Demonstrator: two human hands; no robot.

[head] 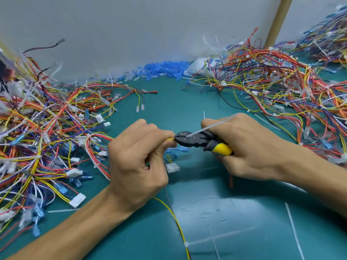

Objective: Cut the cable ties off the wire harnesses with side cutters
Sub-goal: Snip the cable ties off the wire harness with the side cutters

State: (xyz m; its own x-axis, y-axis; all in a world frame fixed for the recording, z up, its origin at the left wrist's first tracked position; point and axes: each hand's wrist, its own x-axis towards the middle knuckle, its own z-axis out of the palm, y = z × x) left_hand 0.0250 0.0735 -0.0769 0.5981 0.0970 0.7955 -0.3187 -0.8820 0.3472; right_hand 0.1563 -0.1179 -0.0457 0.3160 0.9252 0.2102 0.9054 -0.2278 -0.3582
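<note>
At the middle of the green mat (244,212), the left hand (137,162) pinches a yellow wire (170,139) right against the nose of the side cutters (195,140). The right hand (249,149) grips their yellow-and-grey handles. A white cable tie (210,126) slants from the cutter head toward 2 o'clock. Tangled harness piles lie at 9 o'clock (37,128) and 2 o'clock (281,77), with blue sleeves (163,68) heaped at 12.
</note>
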